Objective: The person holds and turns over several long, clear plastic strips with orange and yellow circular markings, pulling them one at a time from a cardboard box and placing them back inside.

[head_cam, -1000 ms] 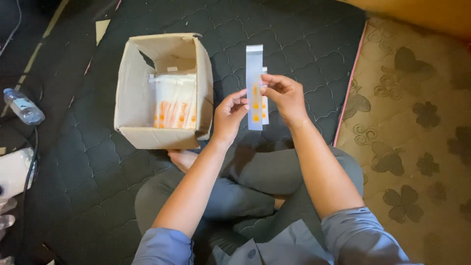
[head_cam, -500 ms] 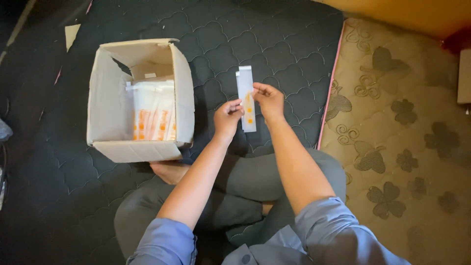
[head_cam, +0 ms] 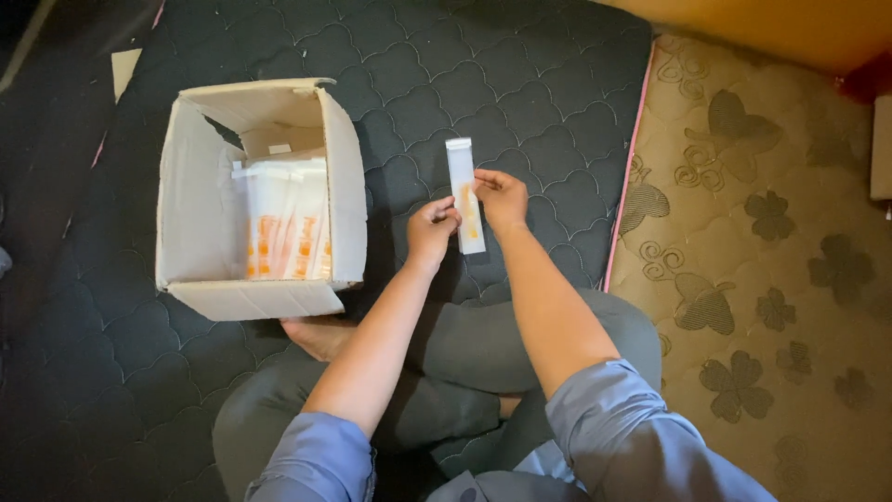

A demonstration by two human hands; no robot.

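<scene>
I sit cross-legged on a dark quilted mat. Both hands hold a narrow white packet with orange marks upright in front of me. My left hand pinches its left edge near the middle. My right hand grips its right edge slightly higher. To the left stands an open cardboard box with several similar white and orange packets standing inside.
A tan floral-patterned mat lies to the right, edged by a pink seam. A small cardboard scrap lies on the dark mat beyond the box. My bare foot rests just below the box.
The view has shifted, so box and hands sit differently in frame. My hands still hold the packet the same way; the bottle seen at the far left is out of view.
</scene>
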